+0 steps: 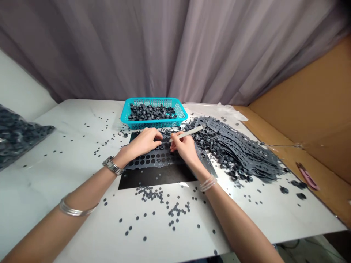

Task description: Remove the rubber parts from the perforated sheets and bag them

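Observation:
A dark rubber sheet (153,159) full of punched holes lies on a black mat (156,177) in the middle of the white table (82,120). My left hand (144,142) presses down on the sheet's far part, fingers curled over it. My right hand (185,146) is closed round a thin white stick (189,132), whose near tip meets the sheet beside my left fingers. Small round black plugs (153,193) lie scattered in front of the mat.
A turquoise basket (153,113) of black rings stands behind the mat. A heap of punched dark sheets (241,149) lies at the right, a clear bag of dark parts (16,135) at the left. Pink snips (308,177) rest on brown cardboard (315,109).

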A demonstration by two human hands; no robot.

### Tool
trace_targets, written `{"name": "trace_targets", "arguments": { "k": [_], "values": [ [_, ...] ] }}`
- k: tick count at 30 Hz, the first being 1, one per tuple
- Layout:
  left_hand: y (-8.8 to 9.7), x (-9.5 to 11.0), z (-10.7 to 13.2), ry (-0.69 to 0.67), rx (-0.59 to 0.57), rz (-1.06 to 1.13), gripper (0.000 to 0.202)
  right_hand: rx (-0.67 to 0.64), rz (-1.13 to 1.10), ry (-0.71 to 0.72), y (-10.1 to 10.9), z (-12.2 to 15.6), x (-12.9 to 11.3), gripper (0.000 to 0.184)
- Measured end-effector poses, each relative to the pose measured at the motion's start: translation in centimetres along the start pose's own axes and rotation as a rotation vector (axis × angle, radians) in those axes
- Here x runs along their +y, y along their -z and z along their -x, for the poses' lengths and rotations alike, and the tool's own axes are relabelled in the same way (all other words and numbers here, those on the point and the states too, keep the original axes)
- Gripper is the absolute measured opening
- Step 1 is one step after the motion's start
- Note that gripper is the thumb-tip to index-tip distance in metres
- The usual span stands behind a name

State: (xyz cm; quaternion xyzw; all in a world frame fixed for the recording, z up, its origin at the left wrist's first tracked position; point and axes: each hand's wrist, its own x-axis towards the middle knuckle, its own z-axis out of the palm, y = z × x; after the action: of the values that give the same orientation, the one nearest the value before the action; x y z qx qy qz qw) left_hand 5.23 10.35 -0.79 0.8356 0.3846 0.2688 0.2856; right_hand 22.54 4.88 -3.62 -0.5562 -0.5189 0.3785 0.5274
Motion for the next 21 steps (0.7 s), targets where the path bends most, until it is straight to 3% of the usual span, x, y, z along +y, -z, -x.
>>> {"name": "trace_targets", "arguments": {
  "k": [8, 21],
  "values": [
    [-0.4, -0.2, 1.0, -0.097, -0.191, -0.213, 0.022, -0.104, 0.238, 0.08, 0.3, 0.3, 0.6, 0.025],
    [-1.3, 1.6, 1.1, -0.087, -0.115, -0.291, 0.011, -0.093, 0.426, 0.163, -0.1, 0.6, -0.3, 0.023]
  ]
}}
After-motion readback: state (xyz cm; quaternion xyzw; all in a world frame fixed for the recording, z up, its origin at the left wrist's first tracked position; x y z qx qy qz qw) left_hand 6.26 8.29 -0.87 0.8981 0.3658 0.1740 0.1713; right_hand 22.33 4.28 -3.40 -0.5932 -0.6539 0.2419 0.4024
